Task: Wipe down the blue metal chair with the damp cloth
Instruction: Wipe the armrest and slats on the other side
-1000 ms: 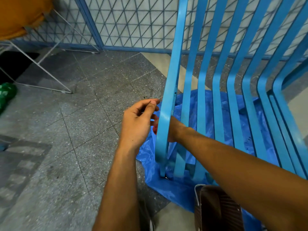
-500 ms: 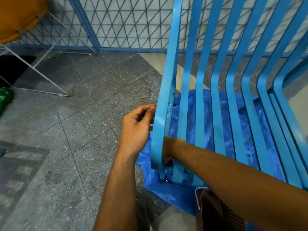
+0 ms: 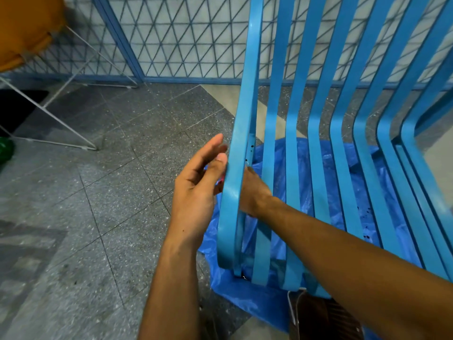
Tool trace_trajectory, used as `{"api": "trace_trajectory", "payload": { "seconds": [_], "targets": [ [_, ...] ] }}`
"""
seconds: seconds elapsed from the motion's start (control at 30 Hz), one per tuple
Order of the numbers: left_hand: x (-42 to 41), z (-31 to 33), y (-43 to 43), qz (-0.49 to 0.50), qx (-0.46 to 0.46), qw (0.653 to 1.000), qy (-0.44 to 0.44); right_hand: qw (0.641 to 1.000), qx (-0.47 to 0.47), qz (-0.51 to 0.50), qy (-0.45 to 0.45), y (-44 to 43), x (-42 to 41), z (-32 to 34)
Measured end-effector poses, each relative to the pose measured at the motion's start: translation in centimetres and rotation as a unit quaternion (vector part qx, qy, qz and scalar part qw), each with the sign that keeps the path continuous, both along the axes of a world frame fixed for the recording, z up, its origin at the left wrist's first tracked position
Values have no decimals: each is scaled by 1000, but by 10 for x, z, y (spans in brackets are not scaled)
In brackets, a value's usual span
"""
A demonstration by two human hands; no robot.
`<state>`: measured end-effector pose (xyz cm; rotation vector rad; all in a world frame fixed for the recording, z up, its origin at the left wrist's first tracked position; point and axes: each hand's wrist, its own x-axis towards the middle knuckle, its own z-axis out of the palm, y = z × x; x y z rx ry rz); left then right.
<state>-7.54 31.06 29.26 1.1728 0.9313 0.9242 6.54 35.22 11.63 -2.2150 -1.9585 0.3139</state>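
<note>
Blue metal chair (image 3: 316, 148) fills the right half of the head view, standing on the grey speckled floor (image 3: 103, 192). Curved flat slats run from top of frame down toward the camera, with gaps between them. Blue plastic sheet (image 3: 247, 303) lies crumpled on the floor under and behind the slats, showing through the gaps.

Left hand (image 3: 198, 190): outside the chair, just left of the outermost slat (image 3: 241, 143). Fingers extended and loosely spread, largely open; fingertips and thumb touch or nearly touch the slat's outer edge. A small red patch (image 3: 221, 180) shows between this hand and the slat; too little visible to say what it is, or which hand has it.

Right hand (image 3: 253, 192): forearm reaches in from lower right across the front of the slats; the hand passes behind the outermost slat, which hides the fingers. Cannot tell how far it is closed or what it holds. The damp cloth cannot be identified with certainty.

Surroundings: wire mesh panel (image 3: 186, 38) with blue frame along the back. Orange seat (image 3: 27, 28) on thin white wire legs at upper left. Something green (image 3: 5, 148) at the left edge. A dark brown ribbed object (image 3: 326, 317) at bottom edge, below the right forearm.
</note>
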Motion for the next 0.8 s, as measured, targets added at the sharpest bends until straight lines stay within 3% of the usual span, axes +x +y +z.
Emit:
{"api": "trace_trajectory", "payload": {
  "seconds": [0.1, 0.2, 0.4, 0.5, 0.57, 0.67, 0.8],
  "targets": [
    [-1, 6, -2, -67, 52, 996, 10, 998, -32, -29, -43, 28, 19, -25],
    [0, 7, 1, -89, 112, 986, 82, 991, -72, 1, -115, 18, 18, 4],
    [12, 13, -8, -26, 204, 944, 259, 977, -112, 48, -177, 15, 6, -4],
    [20, 15, -14, -4, 201, 940, 274, 984, -143, 8, -105, 14, 0, -15],
    [23, 15, -15, 5, 193, 945, 263, 989, -111, 7, -97, 4, -6, -14],
    [25, 16, -16, 11, 167, 956, 241, 988, -115, 24, -103, -13, -17, -13],
    [25, 17, -17, 23, 159, 961, 225, 990, -108, 91, 9, -34, -32, -28]
  ]
}}
